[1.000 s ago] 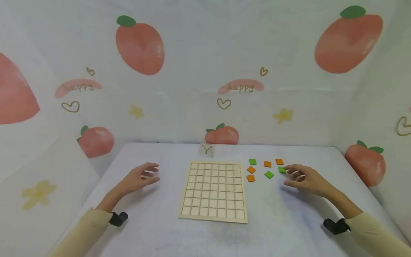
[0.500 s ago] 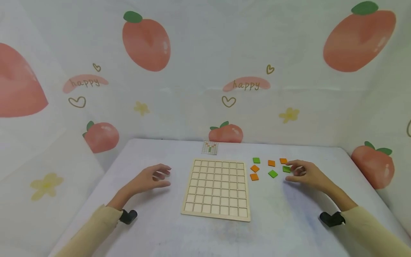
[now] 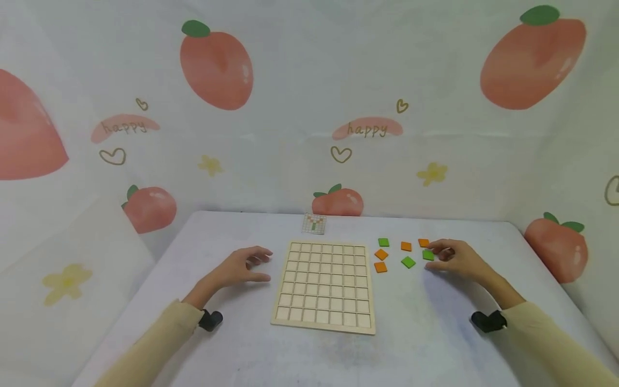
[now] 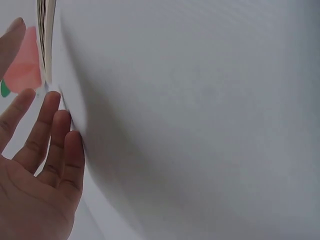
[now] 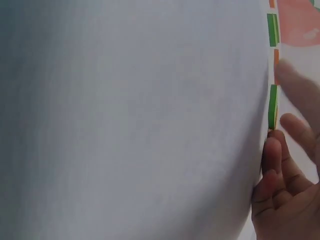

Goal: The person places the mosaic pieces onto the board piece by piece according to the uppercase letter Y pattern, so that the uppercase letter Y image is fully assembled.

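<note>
A pale wooden board with a grid of square cells lies mid-table. Just left of it, my left hand hovers with fingers loosely spread and nothing in them; its palm shows in the left wrist view. On the right side, my right hand has its thumb and fingers apart around the near side of a green square tile. Its index fingertip comes close to an orange tile. The right wrist view shows the loosely bent fingers behind a green tile seen edge-on.
More orange and green tiles lie scattered between the board and my right hand. A small card with a coloured grid pattern lies beyond the board. A white cloth printed with peaches hangs behind the table.
My left hand has moved right, up to the board's left side. My right hand has shifted slightly left and farther over the green tile. The tiles and board stay put.
</note>
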Action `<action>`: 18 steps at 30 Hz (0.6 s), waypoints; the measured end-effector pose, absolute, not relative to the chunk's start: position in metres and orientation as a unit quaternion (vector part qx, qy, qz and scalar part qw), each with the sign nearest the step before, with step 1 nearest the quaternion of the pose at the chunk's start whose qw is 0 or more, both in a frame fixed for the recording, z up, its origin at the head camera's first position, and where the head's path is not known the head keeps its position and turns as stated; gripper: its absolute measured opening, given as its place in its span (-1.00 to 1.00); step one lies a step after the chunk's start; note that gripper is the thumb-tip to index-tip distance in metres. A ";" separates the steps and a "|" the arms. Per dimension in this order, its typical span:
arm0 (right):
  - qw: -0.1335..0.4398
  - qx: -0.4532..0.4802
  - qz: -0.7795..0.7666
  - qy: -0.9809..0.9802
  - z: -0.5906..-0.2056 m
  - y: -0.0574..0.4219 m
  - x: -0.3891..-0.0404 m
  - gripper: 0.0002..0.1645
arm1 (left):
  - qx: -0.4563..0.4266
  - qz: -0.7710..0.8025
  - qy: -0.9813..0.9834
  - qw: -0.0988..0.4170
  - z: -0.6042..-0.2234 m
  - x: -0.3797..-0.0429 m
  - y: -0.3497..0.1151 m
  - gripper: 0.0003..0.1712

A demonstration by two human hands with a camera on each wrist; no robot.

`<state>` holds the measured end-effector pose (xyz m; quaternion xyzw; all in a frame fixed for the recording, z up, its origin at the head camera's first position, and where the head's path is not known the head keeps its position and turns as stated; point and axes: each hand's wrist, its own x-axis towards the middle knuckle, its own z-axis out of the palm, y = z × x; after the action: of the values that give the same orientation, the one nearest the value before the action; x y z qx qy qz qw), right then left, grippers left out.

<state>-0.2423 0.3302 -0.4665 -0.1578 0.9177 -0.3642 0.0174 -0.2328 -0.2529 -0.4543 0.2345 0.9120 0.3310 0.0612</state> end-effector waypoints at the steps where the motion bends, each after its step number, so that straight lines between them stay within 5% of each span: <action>1: 0.018 -0.157 -0.363 0.918 -0.466 0.329 -0.243 -0.41 | 0.234 0.328 0.913 0.061 -0.455 -0.233 -0.251 -0.28; 18: 0.023 -0.158 -0.354 0.921 -0.463 0.327 -0.245 -0.66 | 0.243 0.337 0.906 0.076 -0.461 -0.237 -0.233 -0.33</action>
<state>-0.2448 0.3266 -0.4631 -0.1582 0.9213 -0.3545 0.0232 -0.2374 -0.2328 -0.4611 0.2429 0.9064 0.3370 0.0762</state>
